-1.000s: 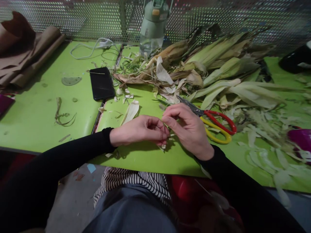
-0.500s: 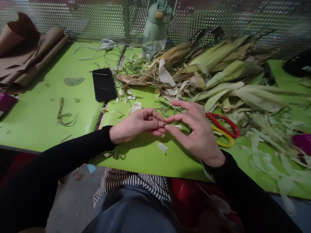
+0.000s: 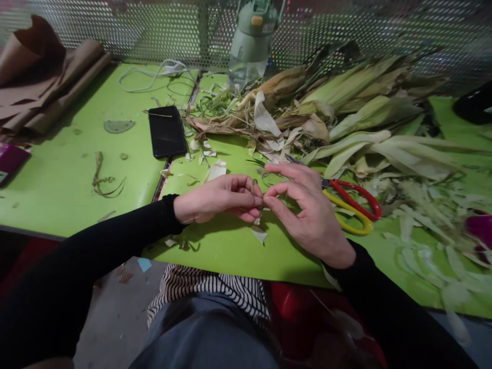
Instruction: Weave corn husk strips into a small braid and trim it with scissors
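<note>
My left hand (image 3: 219,201) and my right hand (image 3: 307,210) meet fingertip to fingertip just above the green table (image 3: 57,179). Both pinch a thin strip of corn husk (image 3: 254,185), small and partly hidden by my fingers. The right hand's other fingers are spread above the pinch. Red and yellow scissors (image 3: 351,202) lie on the table just behind and right of my right hand. A small husk scrap (image 3: 259,234) lies on the table below my fingers.
A big heap of corn husks (image 3: 346,107) fills the back right, with cut shreds (image 3: 423,225) spilling to the right. A black phone (image 3: 166,131), a white cable (image 3: 154,77), a green bottle (image 3: 250,43), brown paper (image 3: 42,77) and a perforated metal screen (image 3: 115,31) stand behind.
My right hand opened and lifted off the scissors' side, then closed its thumb and forefinger onto the strip again. A pale scrap dropped onto the table. The left hand stayed almost still.
</note>
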